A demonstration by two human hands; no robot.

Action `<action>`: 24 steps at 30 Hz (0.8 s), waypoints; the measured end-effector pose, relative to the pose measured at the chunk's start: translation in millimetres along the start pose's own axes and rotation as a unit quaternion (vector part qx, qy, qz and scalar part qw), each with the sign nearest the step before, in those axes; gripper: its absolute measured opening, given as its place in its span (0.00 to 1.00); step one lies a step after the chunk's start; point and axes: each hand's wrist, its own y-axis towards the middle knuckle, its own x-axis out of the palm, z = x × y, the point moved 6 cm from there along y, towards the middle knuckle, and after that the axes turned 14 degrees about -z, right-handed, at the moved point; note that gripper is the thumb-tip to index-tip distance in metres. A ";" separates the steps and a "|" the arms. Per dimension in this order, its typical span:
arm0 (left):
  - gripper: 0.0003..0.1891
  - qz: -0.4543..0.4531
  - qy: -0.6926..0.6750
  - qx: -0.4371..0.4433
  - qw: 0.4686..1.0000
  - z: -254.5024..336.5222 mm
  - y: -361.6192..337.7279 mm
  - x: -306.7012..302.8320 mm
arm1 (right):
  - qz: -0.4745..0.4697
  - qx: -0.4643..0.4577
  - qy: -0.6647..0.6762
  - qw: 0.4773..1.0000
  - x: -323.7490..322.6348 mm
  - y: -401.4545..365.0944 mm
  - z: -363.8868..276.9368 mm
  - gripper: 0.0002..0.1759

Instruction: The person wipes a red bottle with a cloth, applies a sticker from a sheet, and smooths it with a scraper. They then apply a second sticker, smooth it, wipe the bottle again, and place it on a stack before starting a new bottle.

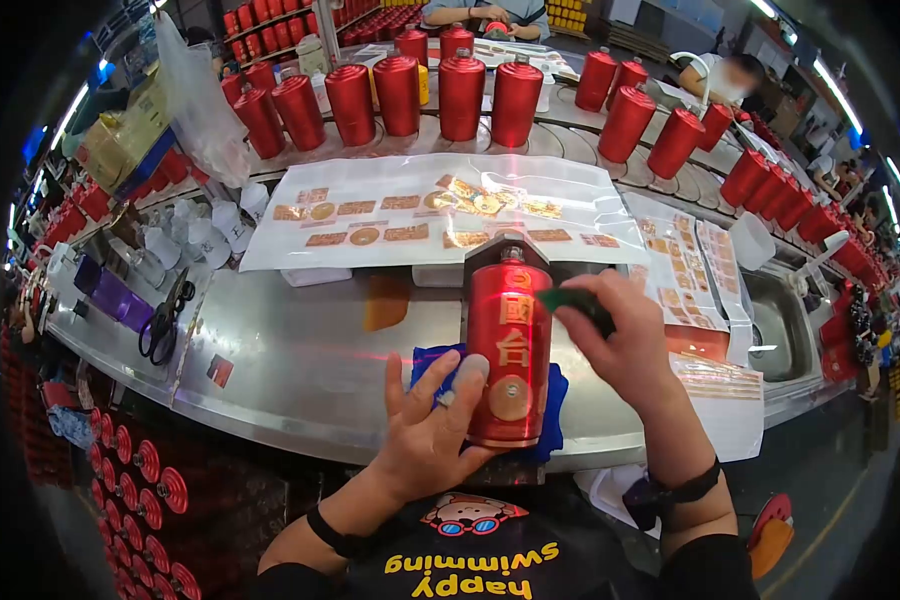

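Observation:
A red bottle with gold characters and a round gold emblem lies tilted against a dark angled stand, its neck pointing away from me. Beneath its lower end is a blue cloth. My left hand steadies the bottle's lower left side, thumb by the base and a grey cover on one fingertip, its other fingers spread. In my right hand is a green scraper, pinched between thumb and fingers, with its tip at the bottle's upper right edge.
Gold decal sheets lie behind the bottle. Red bottles line the curved conveyor. Black scissors and small clear bottles are left; a metal sink is right. Another person's hands work across the conveyor.

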 end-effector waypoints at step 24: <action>0.59 -0.064 -0.155 -0.108 0.980 -23.4 -3.6 37.8 | -0.111 -0.173 0.046 0.978 24.5 -49.9 -54.6 0.20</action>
